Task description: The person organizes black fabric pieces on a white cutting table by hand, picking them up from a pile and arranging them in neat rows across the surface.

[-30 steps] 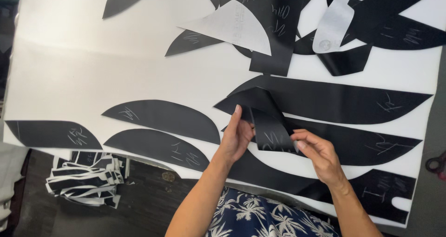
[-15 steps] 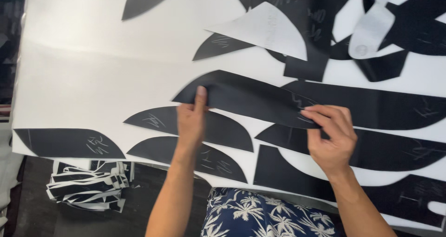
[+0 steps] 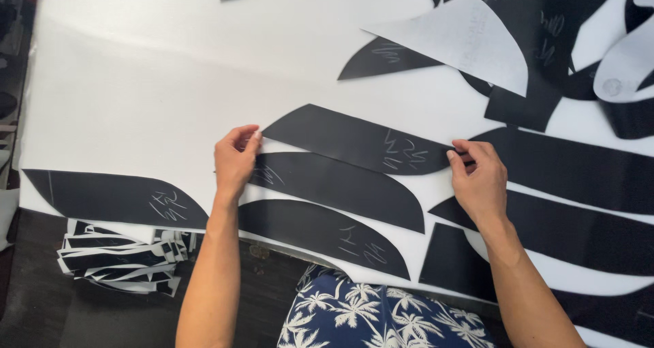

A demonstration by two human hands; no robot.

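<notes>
A long black curved cut piece (image 3: pixel 354 140) with chalk scribbles lies flat on the white sheet (image 3: pixel 157 89). My left hand (image 3: pixel 235 160) pinches its left tip, and my right hand (image 3: pixel 480 181) pinches its right tip. Just below it lie two more black curved pieces, one (image 3: pixel 340 184) in the middle and one (image 3: pixel 320 232) nearest me, both unheld. Another black curved piece (image 3: pixel 116 198) sits at the sheet's lower left corner.
Long black strips (image 3: pixel 579 171) and several overlapping black pieces cover the right side. A white quarter-round piece (image 3: pixel 470 41) lies at the upper right. A stack of black and white cut pieces (image 3: pixel 122 256) sits under the table edge at lower left.
My hands have spread apart and now hold the two tips of the long black piece, which lies flat above the two curved pieces. The view has shifted right.
</notes>
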